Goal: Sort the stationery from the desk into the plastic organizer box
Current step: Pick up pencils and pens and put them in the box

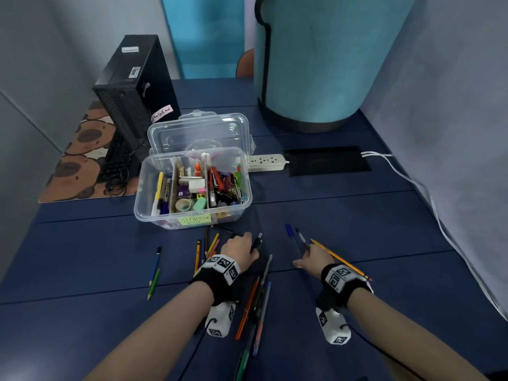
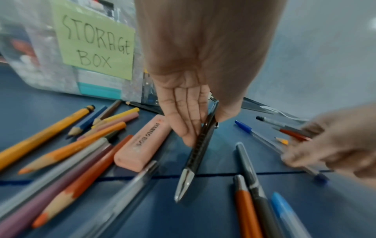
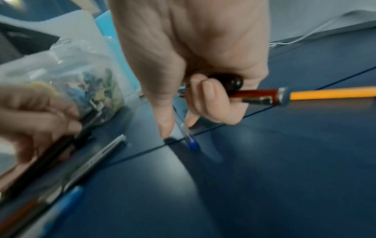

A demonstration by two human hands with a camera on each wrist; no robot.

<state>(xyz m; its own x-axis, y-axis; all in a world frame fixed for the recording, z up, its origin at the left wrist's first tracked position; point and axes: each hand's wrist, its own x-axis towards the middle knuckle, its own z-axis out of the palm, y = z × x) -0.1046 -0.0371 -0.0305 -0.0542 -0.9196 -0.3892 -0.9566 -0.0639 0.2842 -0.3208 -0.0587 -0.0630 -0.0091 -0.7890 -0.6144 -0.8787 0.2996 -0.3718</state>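
Gathering loose pens off the desk [image 1: 357, 229] looks like the step in hand: the left hand [image 1: 239, 246] pinches a black pen [image 2: 200, 145] between thumb and straight fingers, while the right hand [image 1: 316, 255], fingers curled round a red pen [image 3: 258, 95], nips a blue-capped pen [image 3: 186, 133]. Next, I judge, both carry their pens to the organizer box [image 1: 192, 215] just ahead, lid open, its green note reading "STORAGE BOX"; a peach highlighter [image 2: 142, 143] nearby reads "STABILO BOSS".
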